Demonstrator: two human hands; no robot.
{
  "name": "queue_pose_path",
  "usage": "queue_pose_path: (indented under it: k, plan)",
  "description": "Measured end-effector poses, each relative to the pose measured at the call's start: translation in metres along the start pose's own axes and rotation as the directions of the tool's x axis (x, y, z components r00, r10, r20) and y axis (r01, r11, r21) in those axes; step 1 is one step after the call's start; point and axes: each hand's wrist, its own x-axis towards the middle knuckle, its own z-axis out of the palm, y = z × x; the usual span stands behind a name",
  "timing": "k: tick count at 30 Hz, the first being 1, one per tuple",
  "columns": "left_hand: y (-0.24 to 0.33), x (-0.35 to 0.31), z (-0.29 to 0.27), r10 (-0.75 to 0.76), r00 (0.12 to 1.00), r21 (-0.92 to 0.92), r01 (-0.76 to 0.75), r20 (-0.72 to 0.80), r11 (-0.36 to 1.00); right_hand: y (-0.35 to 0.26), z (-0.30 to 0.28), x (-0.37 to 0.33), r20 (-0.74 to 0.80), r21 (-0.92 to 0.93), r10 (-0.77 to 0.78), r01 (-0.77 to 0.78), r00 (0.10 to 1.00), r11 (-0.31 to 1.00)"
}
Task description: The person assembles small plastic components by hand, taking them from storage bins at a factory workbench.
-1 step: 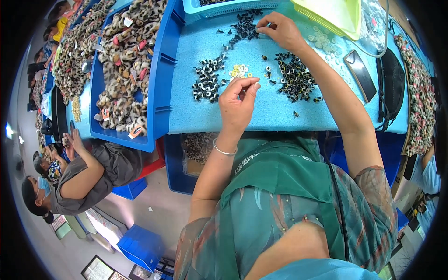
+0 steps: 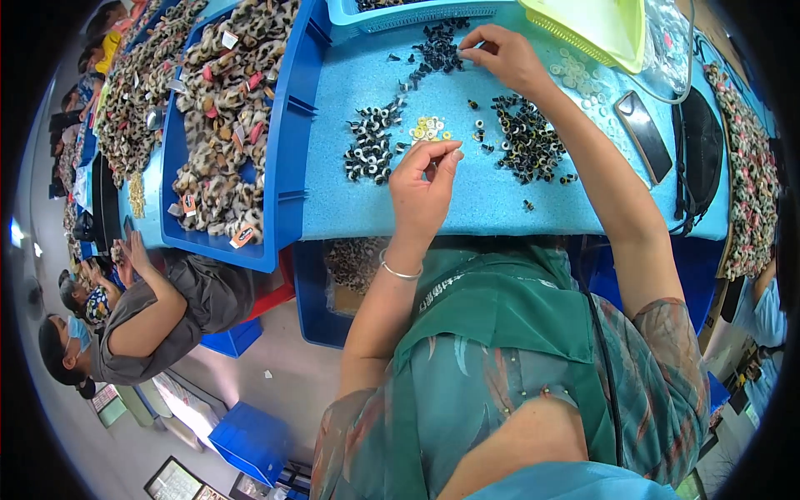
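Observation:
My left hand (image 2: 423,190) hovers over the blue table top (image 2: 492,204) with thumb and fingertips pinched together. What they pinch is too small to see. Just beyond it lies a small heap of yellow rings (image 2: 429,129). On either side sit piles of black-and-white small parts, one to the left (image 2: 371,152) and one to the right (image 2: 525,143). My right hand (image 2: 502,55) reaches far across the table and pinches a tiny part at the edge of a pile of black pieces (image 2: 437,50).
A blue bin of leopard-print pieces (image 2: 233,125) stands on the left. A yellow-green basket (image 2: 600,25), clear washers (image 2: 575,75), a black phone (image 2: 642,133) and a black bag (image 2: 700,150) lie to the right. Another person (image 2: 133,317) sits at lower left.

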Motion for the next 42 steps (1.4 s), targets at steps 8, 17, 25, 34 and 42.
queue_pose_path:
  k: [8,17,25,34,42]
  plan:
    - [0.002,-0.002,-0.003,0.010,1.000,0.007,-0.010,-0.017,1.000,-0.068,-0.011,-0.058,0.065,0.554,0.011,-0.045,0.998,0.831]
    - [0.015,-0.009,0.003,0.057,0.998,0.031,-0.058,0.012,0.998,-0.088,-0.014,-0.085,0.096,0.683,0.032,-0.090,0.995,0.725]
    - [0.007,0.001,-0.011,0.281,0.958,0.385,-0.240,-0.052,0.891,-0.085,-0.017,-0.094,0.104,0.647,0.029,-0.089,0.994,0.757]
    - [0.008,0.010,-0.009,0.325,0.946,0.427,-0.287,-0.018,0.858,-0.080,-0.014,-0.115,0.138,0.641,0.061,-0.136,0.989,0.755]
    - [0.005,0.003,-0.004,0.329,0.944,0.444,-0.297,0.005,0.845,-0.080,-0.015,-0.118,0.178,0.731,0.017,-0.144,0.984,0.667]
